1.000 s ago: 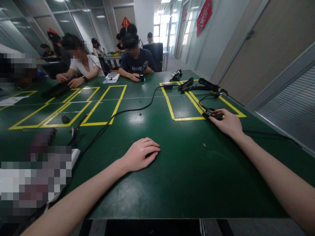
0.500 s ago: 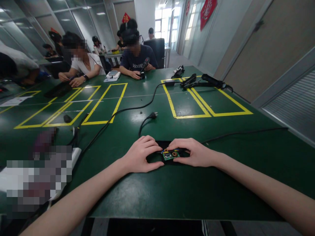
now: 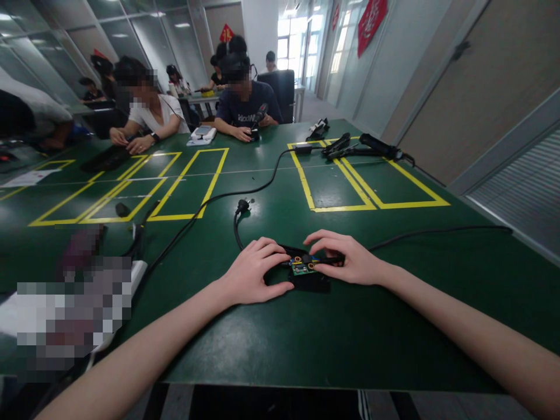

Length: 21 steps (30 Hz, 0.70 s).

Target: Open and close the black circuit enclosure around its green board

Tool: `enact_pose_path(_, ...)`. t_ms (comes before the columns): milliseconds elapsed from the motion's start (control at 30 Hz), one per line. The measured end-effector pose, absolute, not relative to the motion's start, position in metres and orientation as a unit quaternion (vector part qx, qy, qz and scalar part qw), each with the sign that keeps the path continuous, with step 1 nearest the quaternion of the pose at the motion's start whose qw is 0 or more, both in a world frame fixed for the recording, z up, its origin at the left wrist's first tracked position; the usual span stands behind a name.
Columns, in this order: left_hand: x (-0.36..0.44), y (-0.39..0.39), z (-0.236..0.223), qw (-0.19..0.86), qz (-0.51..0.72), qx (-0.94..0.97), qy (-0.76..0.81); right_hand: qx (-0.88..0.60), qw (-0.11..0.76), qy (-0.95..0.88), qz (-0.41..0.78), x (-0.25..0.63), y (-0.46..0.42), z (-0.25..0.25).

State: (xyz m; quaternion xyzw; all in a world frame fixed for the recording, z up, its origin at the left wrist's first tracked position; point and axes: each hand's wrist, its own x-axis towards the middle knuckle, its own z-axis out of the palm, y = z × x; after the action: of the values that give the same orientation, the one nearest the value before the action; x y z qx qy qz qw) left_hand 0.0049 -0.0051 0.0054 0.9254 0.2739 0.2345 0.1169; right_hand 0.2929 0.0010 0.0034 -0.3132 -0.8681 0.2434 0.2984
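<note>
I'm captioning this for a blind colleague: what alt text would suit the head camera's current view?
A person's left hand and right hand close in around a small green circuit board at a dark green table. A black plug lies beyond the left hand; farther off are yellow tape outlines and seated people.

Before me I count one green circuit board (image 3: 301,269) carrying two copper-coloured ring coils (image 3: 311,266), one black power plug (image 3: 243,206) at eleven o'clock, two yellow tape rectangles (image 3: 343,208) between one and two o'clock, one white boxy device (image 3: 202,135) and two seated people (image 3: 250,108) around eleven o'clock.
</note>
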Motion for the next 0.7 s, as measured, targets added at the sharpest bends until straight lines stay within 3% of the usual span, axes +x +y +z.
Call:
enact_pose_path(367,0.004,-0.001,-0.003,0.141,0.158,0.919,0.333,-0.31,0.346,-0.864,0.194,0.29,-0.002,0.003)
enact_pose_path(700,0.008,-0.001,0.002,0.158,0.175,0.915,0.327,-0.356,0.345,-0.834,0.24,0.28,-0.004,0.002)
